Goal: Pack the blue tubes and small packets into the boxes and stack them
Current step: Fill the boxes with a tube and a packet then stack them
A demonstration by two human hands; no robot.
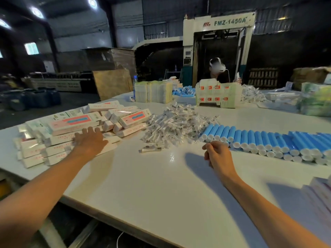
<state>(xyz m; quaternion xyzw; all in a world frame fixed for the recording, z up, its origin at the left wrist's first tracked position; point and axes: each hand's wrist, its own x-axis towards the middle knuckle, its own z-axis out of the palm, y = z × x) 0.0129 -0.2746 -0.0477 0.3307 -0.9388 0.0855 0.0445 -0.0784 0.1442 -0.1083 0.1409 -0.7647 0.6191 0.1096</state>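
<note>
A: Your left arm reaches out long to the left, and your left hand (90,140) lies palm down on the heap of white and pink boxes (71,133) at the table's left edge. The fingers are straight and spread, resting on the box tops without gripping any of them.

B: Your right hand (217,154) is held further in, just above the white table (161,185), back of the hand up. Its fingers are loosely curled under, and nothing shows between them. It casts a shadow on the tabletop to its left.

A: The blue tubes (268,140) lie in a long stacked row just beyond and to the right of that hand, white caps facing you. The nearest caps are just beside your knuckles.

B: The small packets (175,126) make a loose pile between the boxes and the tubes. One stray packet (150,149) lies alone on the bare surface, between your two hands.

A: At your far right edge, a stack of flat cartons (318,192) shows in part.

B: Across the table, another person (217,68) works behind an upright sheet of carton blanks (218,95), with more tubes (184,91) and bundled flat stock (154,93) nearby. Behind them stands a big cream machine (220,33) in a dim, high-roofed hall.
</note>
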